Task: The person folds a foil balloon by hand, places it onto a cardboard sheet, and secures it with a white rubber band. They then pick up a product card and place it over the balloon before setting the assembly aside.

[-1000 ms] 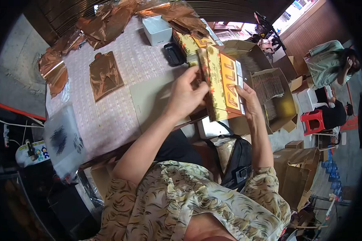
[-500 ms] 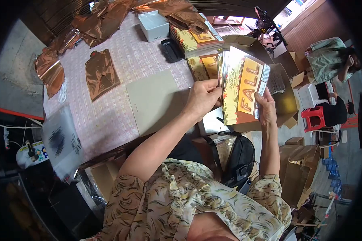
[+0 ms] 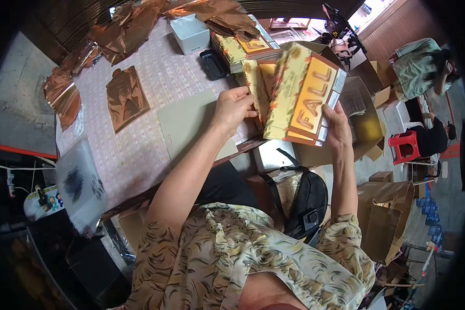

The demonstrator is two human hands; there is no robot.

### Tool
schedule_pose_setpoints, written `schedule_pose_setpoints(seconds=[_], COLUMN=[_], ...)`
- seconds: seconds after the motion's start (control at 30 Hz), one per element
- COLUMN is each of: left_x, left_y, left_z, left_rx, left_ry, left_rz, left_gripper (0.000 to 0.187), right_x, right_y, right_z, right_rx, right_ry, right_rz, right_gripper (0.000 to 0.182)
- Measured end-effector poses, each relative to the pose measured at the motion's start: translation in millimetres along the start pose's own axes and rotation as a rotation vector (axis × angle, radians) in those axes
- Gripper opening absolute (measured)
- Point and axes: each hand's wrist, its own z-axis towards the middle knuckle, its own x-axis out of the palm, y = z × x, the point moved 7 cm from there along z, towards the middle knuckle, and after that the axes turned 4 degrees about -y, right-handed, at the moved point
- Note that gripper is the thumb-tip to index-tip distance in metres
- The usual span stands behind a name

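My right hand grips a small stack of flat printed packets at its right side, thumb across the front. The top one is yellow and orange, with autumn leaves and balloon-style letters reading FALL. My left hand is just left of this stack, apart from it. Its fingers are curled at the left edge of another yellow and orange packet, which is partly covered by the held stack. Behind them, a pile of similar packets lies on the table.
Grey board and a copper foil balloon lie on the patterned table cover. A white bin and black tray stand behind. To the right is an open carton; a black backpack sits below. Two people are farther right.
My left hand has moved left, away from the stack in my right hand. The stack has tilted and shifted slightly left, and its packets are closer together.
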Motion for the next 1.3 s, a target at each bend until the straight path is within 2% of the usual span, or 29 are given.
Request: schedule_pose_setpoints(seconds=[0.1, 0.2, 0.27, 0.3, 0.37, 0.4, 0.43, 0.5, 0.57, 0.63, 0.67, 0.7, 0.77, 0.8, 0.83, 0.9, 0.97, 1.03, 1.1, 1.2, 1.3], left_x=[-7, -15, -26, -26, -22, -31, -40, -69, -84, -121, -127, -136, -158, -177, -196, -240, -247, -243, -245, -232, -220], left_y=[6, 27, 26, 18, -25, -28, -40, -49, -94, -116, -133, -139, -153, -147, -138, -116, -107, -92, -85, -100, -123], left_z=[7, 20, 30, 24, -1, -2, -2, 7, -13, -7, -9, -5, -1, 9, 20, 36, 28, 28, 32, 26, 10], left_rx=[-0.039, -0.069, 0.191, 0.192, 0.488, 0.621, 0.621, 0.276, 0.299, 0.412, 0.493, 0.499, 0.65, 0.683, 0.688, 0.642, 0.697, 0.571, 0.522, 0.591, 0.526], left_ry=[-0.005, -0.014, -0.087, -0.093, -0.195, -0.29, -0.304, -0.175, -0.03, -0.026, 0.044, 0.036, -0.015, -0.078, -0.091, -0.321, -0.309, -0.202, -0.198, -0.179, -0.237], left_rz=[0.046, 0.07, 0.466, 0.467, 0.887, 0.871, 0.874, 0.586, 0.106, 0.139, 0.265, 0.275, 0.389, 0.326, 0.335, 0.637, 0.665, 0.473, 0.492, 0.458, 0.588], left_gripper=[0.021, 0.019, 0.017, 0.017, 0.019, 0.027, 0.027, 0.047, 0.068, 0.079, 0.072, 0.072, 0.058, 0.045, 0.045, 0.044, 0.046, 0.042, 0.046, 0.048, 0.046], right_x=[-1, -5, -3, -1, 25, 38, 51, 92, 141, 195, 220, 241, 282, 290, 301, 318, 326, 324, 314, 309, 313], right_y=[6, 17, 17, 15, 10, 6, 2, -2, -2, -8, -12, -21, -45, -58, -73, -91, -106, -110, -120, -122, -96], right_z=[4, 7, 9, 11, 8, 9, 10, 12, 17, 22, 29, 36, 50, 56, 60, 63, 59, 61, 72, 81, 78], right_rx=[0.088, 0.088, 0.101, 0.118, 0.129, 0.122, 0.115, 0.059, -0.065, -0.203, -0.344, -0.364, -0.494, -0.491, -0.478, -0.46, -0.409, -0.421, -0.34, -0.375, -0.374], right_ry=[0.101, 0.043, 0.015, -0.011, 0.028, 0.044, 0.058, 0.075, 0.137, 0.161, 0.197, 0.239, 0.365, 0.378, 0.414, 0.458, 0.495, 0.491, 0.471, 0.459, 0.447], right_rz=[0.281, 0.391, 0.384, 0.376, 0.331, 0.296, 0.259, 0.131, -0.013, -0.021, -0.023, -0.044, 0.019, 0.03, -0.021, -0.072, -0.167, -0.244, -0.286, -0.414, -0.45], right_gripper=[0.055, 0.047, 0.049, 0.052, 0.049, 0.049, 0.049, 0.052, 0.049, 0.042, 0.036, 0.032, 0.031, 0.031, 0.032, 0.032, 0.033, 0.033, 0.031, 0.025, 0.024])
